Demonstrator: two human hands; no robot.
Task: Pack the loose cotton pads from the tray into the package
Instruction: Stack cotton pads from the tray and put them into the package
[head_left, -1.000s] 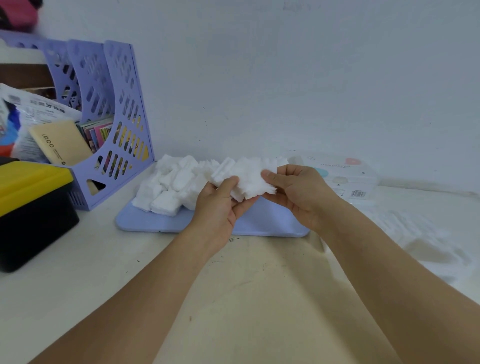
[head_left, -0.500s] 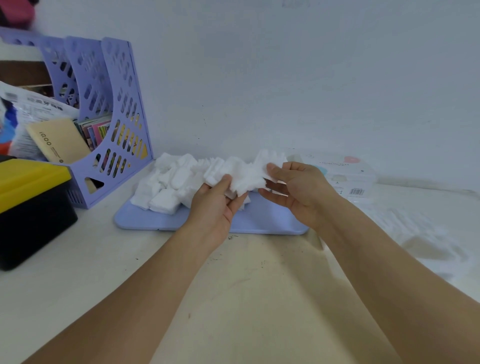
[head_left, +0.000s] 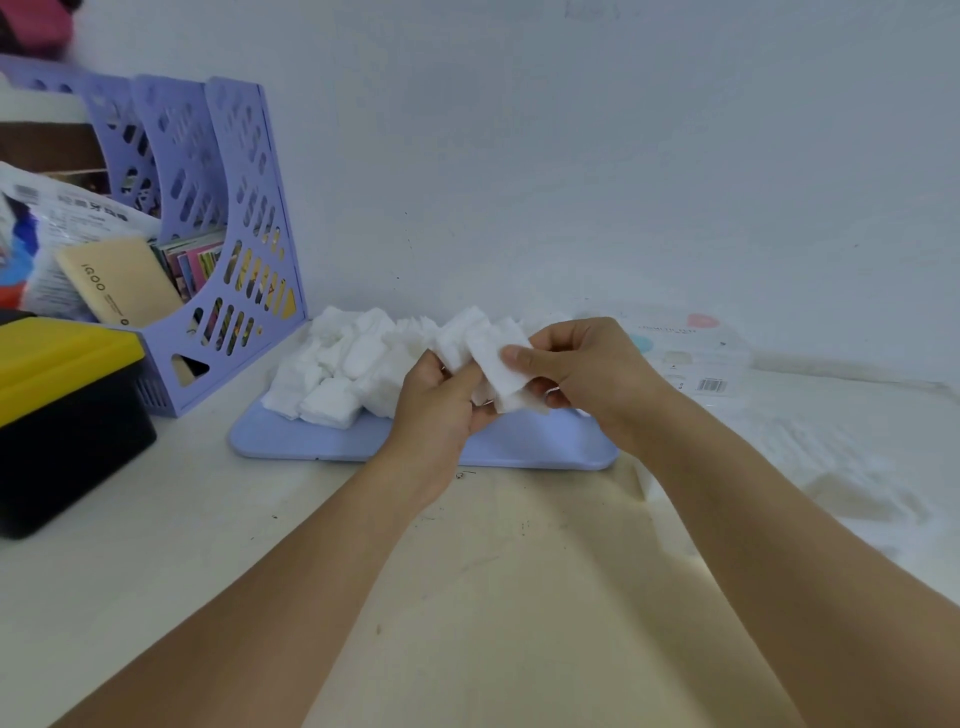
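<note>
At the centre of the frame both hands meet over the lavender tray: the left hand and right hand each have their grip clenched on one small bunch of cotton pads (the right thumb presses on its top). The loose pile of pads lies on the tray's left half. The package rests on the desk at right, just behind the right hand.
</note>
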